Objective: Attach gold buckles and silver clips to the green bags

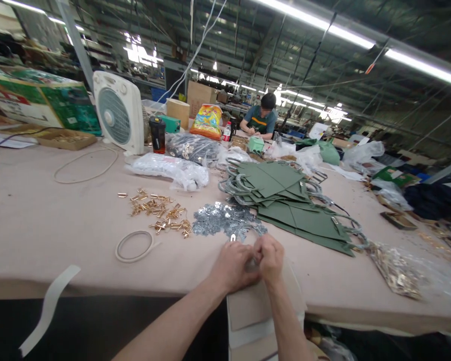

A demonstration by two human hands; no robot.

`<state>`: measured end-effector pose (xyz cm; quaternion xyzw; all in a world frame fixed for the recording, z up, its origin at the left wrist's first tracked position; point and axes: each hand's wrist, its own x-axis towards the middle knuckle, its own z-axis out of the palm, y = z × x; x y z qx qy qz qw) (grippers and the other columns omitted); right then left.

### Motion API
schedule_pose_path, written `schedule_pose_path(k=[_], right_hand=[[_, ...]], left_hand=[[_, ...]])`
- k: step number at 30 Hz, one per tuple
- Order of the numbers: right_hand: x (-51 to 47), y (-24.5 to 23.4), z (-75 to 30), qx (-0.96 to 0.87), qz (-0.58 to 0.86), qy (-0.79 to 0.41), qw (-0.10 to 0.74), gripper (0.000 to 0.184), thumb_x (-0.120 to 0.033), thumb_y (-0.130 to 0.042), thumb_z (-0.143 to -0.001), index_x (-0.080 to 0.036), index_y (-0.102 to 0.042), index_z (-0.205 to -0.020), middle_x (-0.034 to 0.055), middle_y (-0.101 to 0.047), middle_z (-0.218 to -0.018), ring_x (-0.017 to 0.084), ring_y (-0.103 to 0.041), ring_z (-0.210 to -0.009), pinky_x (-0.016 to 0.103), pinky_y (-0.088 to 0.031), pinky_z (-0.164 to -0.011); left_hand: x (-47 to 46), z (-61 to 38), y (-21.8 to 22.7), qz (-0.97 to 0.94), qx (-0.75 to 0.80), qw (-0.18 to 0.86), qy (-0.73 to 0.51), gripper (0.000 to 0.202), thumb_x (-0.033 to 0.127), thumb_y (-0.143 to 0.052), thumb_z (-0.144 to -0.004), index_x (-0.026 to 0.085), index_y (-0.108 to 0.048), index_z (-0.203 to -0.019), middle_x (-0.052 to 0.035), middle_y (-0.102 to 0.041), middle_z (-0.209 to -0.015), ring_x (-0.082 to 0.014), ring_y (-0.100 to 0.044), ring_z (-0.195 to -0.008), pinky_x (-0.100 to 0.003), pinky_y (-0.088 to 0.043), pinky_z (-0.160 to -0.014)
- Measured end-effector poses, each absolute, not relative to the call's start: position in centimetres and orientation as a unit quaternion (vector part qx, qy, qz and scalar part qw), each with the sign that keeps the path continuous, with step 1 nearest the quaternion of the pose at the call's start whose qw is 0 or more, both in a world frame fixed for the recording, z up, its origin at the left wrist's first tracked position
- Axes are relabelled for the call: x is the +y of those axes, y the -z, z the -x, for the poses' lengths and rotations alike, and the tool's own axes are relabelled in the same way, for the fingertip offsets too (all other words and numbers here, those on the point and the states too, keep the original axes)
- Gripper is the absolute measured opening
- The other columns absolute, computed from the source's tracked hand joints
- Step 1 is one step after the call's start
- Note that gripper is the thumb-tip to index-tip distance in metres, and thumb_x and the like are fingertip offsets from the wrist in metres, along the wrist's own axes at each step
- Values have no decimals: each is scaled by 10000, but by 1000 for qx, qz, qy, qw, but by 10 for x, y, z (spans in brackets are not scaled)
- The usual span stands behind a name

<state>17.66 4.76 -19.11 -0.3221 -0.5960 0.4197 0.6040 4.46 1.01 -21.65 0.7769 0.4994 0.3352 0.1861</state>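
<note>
Lying under the right hand (269, 255) and the left hand (231, 265), at the front edge of the table (86, 215), a layered beige panel (248, 308) runs lengthwise toward the wearer, past that edge. The right hand has its fingers folded and pressed together. The left hand curls inward to face it, touching or nearly so — how far its fingers close cannot be told.

The pile of silver metal plates (220, 220) lies directly beyond the left hand, spread crosswise, its near edge just beside the knuckles. The left hand is the nearer of the two to the pile's middle. One bright plate (233, 237) sits at that near edge. The green panels (270, 175), with cord handles, lie beyond and to the right, nearer the right hand, their stack slanting toward the right. Gold clasps (148, 206) lie left of the pile.

Hidden: the point where the fingertips meet — any part pinched there cannot be identified. The right forearm (283, 311) covers some of the beige panel, and the bottom of the view cuts off its near end
</note>
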Motion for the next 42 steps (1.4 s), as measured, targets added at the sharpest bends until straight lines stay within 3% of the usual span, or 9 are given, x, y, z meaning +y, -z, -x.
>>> schedule_pose_path(k=[4, 9, 13, 16, 22, 25, 29, 35, 42], right_hand=[[46, 209, -177, -544, 346, -473, 601, 452, -426, -522, -995, -220, -469, -596, -65, -388, -482, 96, -316, -405, 241, -231, -401], [32, 218, -194, -371, 271, -510, 727, 413, -425, -494, -1002, -221, -458, -645, -98, -342, -477, 81, -269, -373, 224, -271, -409], [25, 224, -206, -294, 241, -509, 772, 447, -478, -522, -981, -217, -434, -629, -110, -294, -470, 70, -220, -369, 220, -263, -421], [25, 227, -208, -279, 240, -515, 774, 446, -493, -560, -959, -215, -451, -627, -107, -310, -467, 68, -227, -371, 223, -257, -421], [23, 225, -205, -254, 244, -523, 776, 429, -463, -550, -959, -211, -470, -622, -100, -319, -457, 71, -226, -372, 226, -245, -414], [22, 225, -204, -262, 252, -512, 778, 437, -476, -536, -967, -211, -472, -626, -99, -323, -463, 72, -226, -376, 230, -256, -424], [20, 222, -203, -290, 261, -504, 770, 427, -486, -538, -961, -214, -472, -638, -99, -332, -480, 74, -244, -381, 234, -270, -436], [8, 204, -180, -346, 288, -487, 748, 310, -364, -572, -943, -202, -513, -686, -69, -428, -553, 79, -364, -436, 236, -315, -470], [-13, 212, -134, -428, 234, -477, 731, 384, -364, -490, -995, -202, -518, -648, -72, -373, -494, 86, -326, -403, 235, -283, -456]], left_hand=[[10, -45, 220, -778, 493, 188, -340, 314, 459, -766, -817, 271, -697, -1060, -26, -760, -1098, -260, -666, -1064, -401, -435, -1002], [17, -40, 238, -775, 468, 201, -374, 628, 555, -835, -746, 234, -678, -1262, -82, -724, -1289, -295, -639, -1203, -466, -406, -1123], [13, -23, 245, -775, 429, 252, -391, 813, 446, -907, -662, 223, -622, -1390, -126, -595, -1486, -332, -523, -1385, -521, -373, -1193], [0, -7, 242, -751, 426, 287, -416, 790, 305, -877, -667, 242, -612, -1409, -113, -561, -1522, -334, -473, -1433, -555, -344, -1225], [-16, 7, 246, -630, 479, 422, -442, 524, 212, -640, -870, 216, -610, -1393, -79, -656, -1412, -230, -640, -1263, -385, -556, -1060], [-13, 5, 250, -611, 487, 437, -445, 464, 224, -683, -832, 220, -685, -1297, -63, -698, -1353, -227, -666, -1217, -341, -593, -985], [-4, 1, 248, -598, 535, 414, -429, 484, 150, -693, -745, 226, -745, -1220, -28, -759, -1247, -217, -712, -1120, -340, -575, -1007], [8, -3, 235, -568, 598, 421, -378, 504, 94, -708, -618, 231, -813, -1092, -11, -811, -1066, -238, -746, -966, -345, -586, -942], [11, -2, 231, -551, 618, 435, -354, 515, 114, -693, -618, 221, -823, -1105, -9, -814, -1043, -225, -739, -950, -285, -565, -913]])
